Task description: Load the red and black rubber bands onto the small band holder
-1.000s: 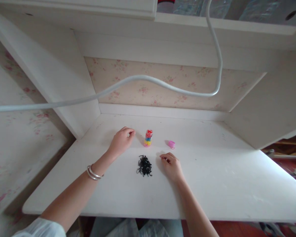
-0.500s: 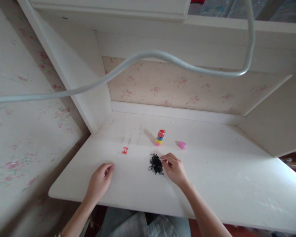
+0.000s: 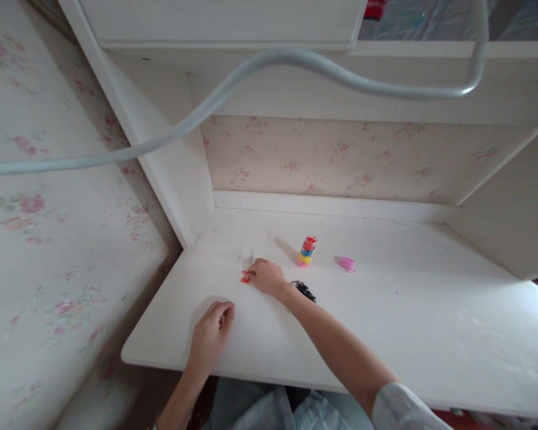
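My right hand (image 3: 266,276) reaches across to the left, its fingertips pinched at a few small red rubber bands (image 3: 245,279) on the white desk. One red band touches the fingertips. Below it, my left hand (image 3: 211,334) rests near the front edge, fingers curled toward the thumb; whatever is inside, if anything, is hidden. A pile of small black rubber bands (image 3: 305,291) lies partly behind my right forearm. Farther back stands a small clear bottle (image 3: 307,251) filled with red, blue and yellow bands. To its right is a pink cap (image 3: 347,264).
A pale cable (image 3: 291,57) crosses the upper view, in front of the desk's shelf unit (image 3: 233,24). The white desk (image 3: 385,334) has a side panel at the left and a low back ledge (image 3: 332,203). Floral wallpaper (image 3: 31,239) covers the left wall.
My right hand has moved left from the black pile to the red bands. My left hand stays at the front of the desk, still curled. The camera view has shifted somewhat.
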The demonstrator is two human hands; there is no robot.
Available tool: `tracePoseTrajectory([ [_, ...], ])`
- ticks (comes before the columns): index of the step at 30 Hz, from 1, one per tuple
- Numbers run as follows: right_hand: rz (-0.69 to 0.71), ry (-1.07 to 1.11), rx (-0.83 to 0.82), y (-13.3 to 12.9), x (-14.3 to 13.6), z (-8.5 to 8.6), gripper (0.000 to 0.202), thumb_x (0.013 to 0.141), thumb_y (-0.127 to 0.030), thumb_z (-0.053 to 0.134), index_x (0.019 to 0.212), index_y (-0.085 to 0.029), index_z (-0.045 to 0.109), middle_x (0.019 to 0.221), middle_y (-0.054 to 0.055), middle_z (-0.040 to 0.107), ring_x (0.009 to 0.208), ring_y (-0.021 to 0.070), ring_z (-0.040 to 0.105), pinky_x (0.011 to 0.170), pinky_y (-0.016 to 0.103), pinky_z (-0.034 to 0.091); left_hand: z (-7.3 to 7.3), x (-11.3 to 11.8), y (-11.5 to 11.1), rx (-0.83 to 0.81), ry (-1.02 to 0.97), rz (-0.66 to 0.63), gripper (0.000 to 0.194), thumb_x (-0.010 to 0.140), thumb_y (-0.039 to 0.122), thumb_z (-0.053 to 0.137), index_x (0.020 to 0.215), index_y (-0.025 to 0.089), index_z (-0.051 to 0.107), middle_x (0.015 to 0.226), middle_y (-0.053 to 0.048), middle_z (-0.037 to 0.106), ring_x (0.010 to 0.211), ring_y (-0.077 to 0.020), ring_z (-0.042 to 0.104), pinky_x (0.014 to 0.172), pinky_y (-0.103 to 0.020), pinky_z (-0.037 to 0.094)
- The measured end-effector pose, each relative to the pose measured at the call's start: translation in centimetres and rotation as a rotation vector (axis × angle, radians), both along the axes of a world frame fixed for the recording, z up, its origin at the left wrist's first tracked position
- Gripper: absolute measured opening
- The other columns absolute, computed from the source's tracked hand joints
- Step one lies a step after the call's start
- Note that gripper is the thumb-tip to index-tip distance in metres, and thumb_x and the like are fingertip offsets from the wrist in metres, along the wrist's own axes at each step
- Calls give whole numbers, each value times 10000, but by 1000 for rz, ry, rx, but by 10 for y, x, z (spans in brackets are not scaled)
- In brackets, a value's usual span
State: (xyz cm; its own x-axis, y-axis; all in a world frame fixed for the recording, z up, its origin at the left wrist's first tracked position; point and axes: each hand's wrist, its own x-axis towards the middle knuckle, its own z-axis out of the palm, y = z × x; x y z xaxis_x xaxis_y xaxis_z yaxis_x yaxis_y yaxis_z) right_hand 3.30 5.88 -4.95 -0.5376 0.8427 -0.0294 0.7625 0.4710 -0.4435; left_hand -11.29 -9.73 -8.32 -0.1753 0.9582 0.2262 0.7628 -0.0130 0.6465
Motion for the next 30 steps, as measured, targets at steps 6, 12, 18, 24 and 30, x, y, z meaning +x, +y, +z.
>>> tracePoseTrajectory([
  [6, -10, 53, 5, 3, 7, -3, 228, 845, -192, 514, 888, -243, 733, 991, 37, 674, 904, 173, 619, 742, 235, 409, 2, 1, 3, 1, 0, -19, 271, 918, 396, 399, 932, 238, 619, 876, -28, 661, 718, -160, 609, 688, -285, 488],
  [12, -58, 167, 69, -5, 35, 9, 259, 892, -231, 466, 856, -228, 722, 961, 38, 661, 849, 150, 604, 734, 239, 400, 0, 0, 2, -1, 31, -37, 264, 925, 393, 391, 944, 246, 610, 903, -23, 663, 716, -151, 608, 696, -278, 479],
  [18, -152, 451, 259, -13, 86, 41, 234, 886, -310, 507, 862, -217, 720, 857, 23, 645, 717, 123, 567, 687, 234, 416, 0, 2, -1, -35, 70, -42, 276, 931, 398, 378, 955, 247, 608, 890, -6, 657, 673, -137, 584, 668, -265, 458],
  [24, -402, 513, 490, 6, 145, 71, 278, 875, -385, 509, 879, -203, 720, 870, 25, 646, 586, 103, 510, 612, 240, 422, -2, 3, 0, -34, 82, -49, 272, 933, 398, 383, 967, 246, 607, 926, 8, 654, 709, -125, 590, 682, -253, 450],
  [30, -358, 267, 571, 31, 162, 69, 254, 880, -338, 498, 883, -218, 722, 896, 18, 644, 630, 102, 543, 635, 237, 400, -3, 4, -1, -39, 108, -50, 260, 938, 387, 383, 963, 250, 603, 931, 10, 651, 735, -124, 594, 700, -256, 446],
])
